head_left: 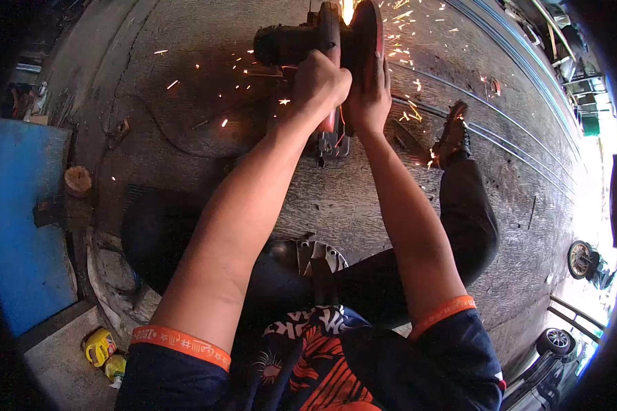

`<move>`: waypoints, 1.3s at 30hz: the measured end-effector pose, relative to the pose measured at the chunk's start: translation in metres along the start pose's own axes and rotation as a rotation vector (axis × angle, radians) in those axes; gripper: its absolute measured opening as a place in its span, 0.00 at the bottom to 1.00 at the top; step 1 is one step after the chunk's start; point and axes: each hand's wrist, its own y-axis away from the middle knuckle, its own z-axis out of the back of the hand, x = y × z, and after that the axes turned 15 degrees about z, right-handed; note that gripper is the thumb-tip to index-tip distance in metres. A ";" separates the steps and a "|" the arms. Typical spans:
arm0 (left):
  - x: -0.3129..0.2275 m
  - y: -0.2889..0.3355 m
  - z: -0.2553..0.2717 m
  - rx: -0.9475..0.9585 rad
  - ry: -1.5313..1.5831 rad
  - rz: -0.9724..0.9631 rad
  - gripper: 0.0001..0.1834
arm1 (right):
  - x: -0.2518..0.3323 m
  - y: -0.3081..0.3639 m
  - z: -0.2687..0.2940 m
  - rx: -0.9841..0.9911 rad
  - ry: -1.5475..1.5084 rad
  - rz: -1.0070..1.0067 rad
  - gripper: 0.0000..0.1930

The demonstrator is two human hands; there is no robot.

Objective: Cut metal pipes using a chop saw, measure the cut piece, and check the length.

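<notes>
Nearest, at 6 o'clock, is the wearer's dark printed shirt (329,373), with a grey metal part (330,257) between the legs just ahead. At 8 o'clock two yellow containers (100,348) lie close together; their contents are not visible. At 12 o'clock, at arm's reach, a cut-off saw (281,44) stands low over the worn floor (343,198), throwing sparks (401,41) up and to the right. The left hand (322,81) has its fingers closed around the reddish handle (328,125); the right hand (371,103) lies along the round guard (371,31), its fingers straight and uncurled, pressure not determinable. In this inspector's judgement the saw is heavy, rigid and prone to kick or vibrate; the handle is the sound hold, while the guard is a poor one, smooth, possibly hot and close to the disc. The piece meeting the disc cannot be made out. At 2 o'clock is a boot (454,133), with sparks at its heel; long metal rods (511,48) run beyond it. A blue panel (27,212) and a wood block (78,180) sit at 9 o'clock. Farthest off, a spoked wheel (580,260) shows at 3 o'clock, a car (545,377) at 4.
</notes>
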 end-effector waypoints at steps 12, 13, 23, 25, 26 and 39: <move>-0.003 0.000 0.006 0.114 -0.008 0.047 0.19 | 0.005 0.000 0.003 -0.027 0.001 -0.026 0.36; -0.003 0.000 0.005 0.114 -0.020 0.072 0.20 | 0.005 0.000 0.003 -0.030 0.000 -0.018 0.36; -0.005 0.004 0.009 0.114 -0.041 0.094 0.21 | 0.004 0.001 0.002 -0.039 0.034 0.020 0.37; -0.003 0.003 0.009 0.129 -0.029 0.087 0.21 | 0.004 0.001 0.002 -0.036 0.022 0.008 0.37; -0.002 0.002 0.008 0.147 -0.016 0.082 0.21 | 0.003 0.001 0.002 -0.033 0.010 -0.003 0.37; -0.004 0.002 0.009 0.142 -0.028 0.087 0.20 | 0.008 0.001 0.004 -0.050 -0.001 -0.019 0.36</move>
